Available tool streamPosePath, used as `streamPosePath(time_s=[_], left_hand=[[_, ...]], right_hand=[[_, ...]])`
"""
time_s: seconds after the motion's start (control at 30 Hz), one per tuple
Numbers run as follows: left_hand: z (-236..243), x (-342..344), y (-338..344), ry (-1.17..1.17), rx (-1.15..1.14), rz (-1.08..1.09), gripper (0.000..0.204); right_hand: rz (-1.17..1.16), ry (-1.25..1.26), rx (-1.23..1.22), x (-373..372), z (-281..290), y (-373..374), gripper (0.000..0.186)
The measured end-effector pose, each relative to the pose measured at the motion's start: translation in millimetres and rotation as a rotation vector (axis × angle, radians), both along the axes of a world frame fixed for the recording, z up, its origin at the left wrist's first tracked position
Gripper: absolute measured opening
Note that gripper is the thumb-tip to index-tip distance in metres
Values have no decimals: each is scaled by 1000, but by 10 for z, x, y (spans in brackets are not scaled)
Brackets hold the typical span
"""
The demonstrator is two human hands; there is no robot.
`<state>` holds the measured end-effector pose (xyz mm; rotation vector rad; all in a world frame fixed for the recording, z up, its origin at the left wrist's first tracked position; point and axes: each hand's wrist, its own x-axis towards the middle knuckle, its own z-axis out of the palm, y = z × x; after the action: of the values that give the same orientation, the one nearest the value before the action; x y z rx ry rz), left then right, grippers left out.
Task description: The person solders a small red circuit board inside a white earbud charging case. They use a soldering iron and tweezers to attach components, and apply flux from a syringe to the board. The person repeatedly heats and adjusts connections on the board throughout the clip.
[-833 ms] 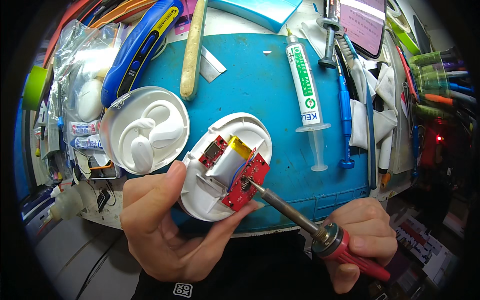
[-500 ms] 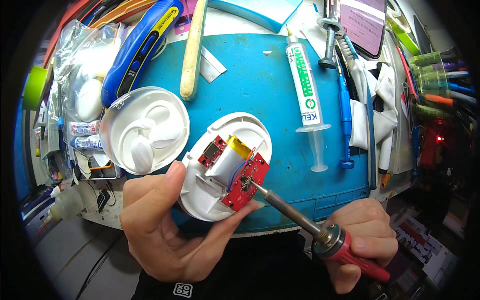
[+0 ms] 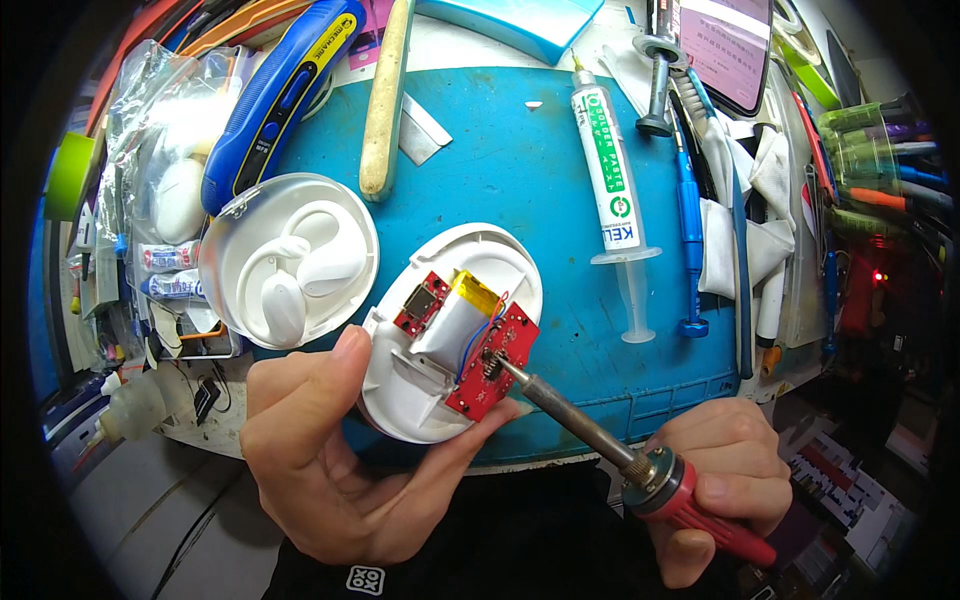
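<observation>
My left hand (image 3: 345, 460) grips an opened white earbud charging case (image 3: 400, 385) from below, thumb on its left rim and a finger under the right side. Inside lie a silver battery with yellow tape (image 3: 455, 320), a small red board with a port (image 3: 422, 300) and a larger red circuit board (image 3: 490, 375), with thin blue and red wires between. A red-handled soldering iron (image 3: 590, 425) is held in my right hand (image 3: 730, 480). Its tip meets the larger board at a row of dark contacts.
On the blue mat (image 3: 480, 150) sits a white lid holding two earbuds (image 3: 290, 260). Around it are a blue tool (image 3: 280, 100), a cream-handled stick (image 3: 385, 110), a metal blade (image 3: 424, 132), a solder paste syringe (image 3: 610, 170) and a blue screwdriver (image 3: 690, 230). A phone (image 3: 730, 50) lies far right.
The soldering iron and right hand have shifted very slightly left, with the tip still at the contacts. The case stays nearly still in my left hand.
</observation>
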<state>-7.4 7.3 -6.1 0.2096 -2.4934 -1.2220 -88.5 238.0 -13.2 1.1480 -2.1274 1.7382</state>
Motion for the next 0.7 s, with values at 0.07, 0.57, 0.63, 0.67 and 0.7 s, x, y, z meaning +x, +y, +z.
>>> streamPosePath(time_s=[0.07,0.57,0.63,0.67,0.7], left_hand=[[-1,0,-1,3,-7,-3,99],[11,4,-4,-10,-40,-7,98],[8,4,-2,-1,-17,-15,98],[8,4,-2,-10,-39,-6,98],[7,3,-6,-11,-46,-8,98]], right_hand=[[-1,3,11,-1,10,2,36],[-21,-2,24,14,27,-10,36],[-12,3,23,5,25,-6,36],[-11,4,18,3,21,-6,36],[-10,4,12,2,17,-7,36]])
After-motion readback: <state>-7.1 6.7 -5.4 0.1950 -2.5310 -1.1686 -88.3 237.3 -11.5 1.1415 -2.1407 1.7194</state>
